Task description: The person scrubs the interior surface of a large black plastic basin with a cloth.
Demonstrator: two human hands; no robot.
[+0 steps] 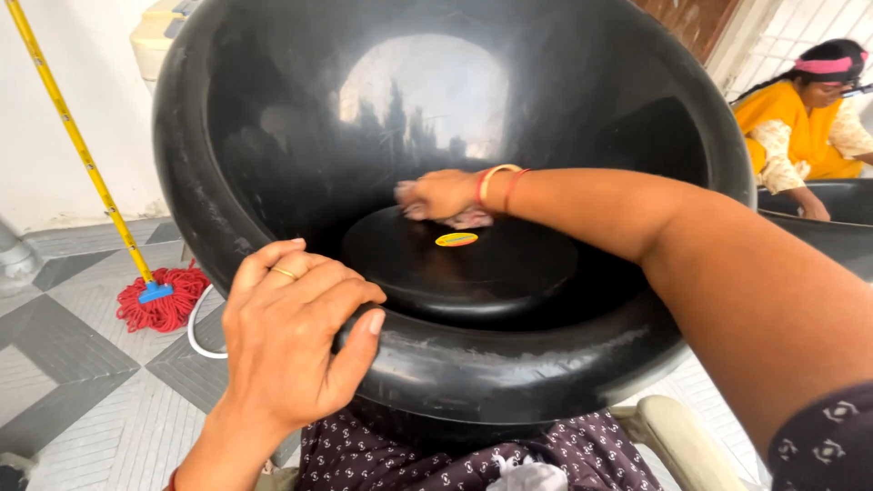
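— Where's the tub (509, 364)?
— Tilted on the lap, glossy black, round. Left hand (291, 336) has its grip curled tight over the thick rim.
— And the right hand (443, 194)?
— Deep inside, fingers pressing a pale cloth (468, 218) to the base.

A home veranda or washing yard: grey-and-white tiled floor (82, 382), a red mop (162, 305) against the white wall (45, 118), a second person (805, 127) washing a black tub (818, 232) nearby.

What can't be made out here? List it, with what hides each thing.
- Cloth under the right hand: mostly covered by the fingers, head view.
- Black tub: top rim cut by the frame edge.
- Oval sticker: too small to tell.
- Mop: handle top cut off.
- Left hand grips the rim.
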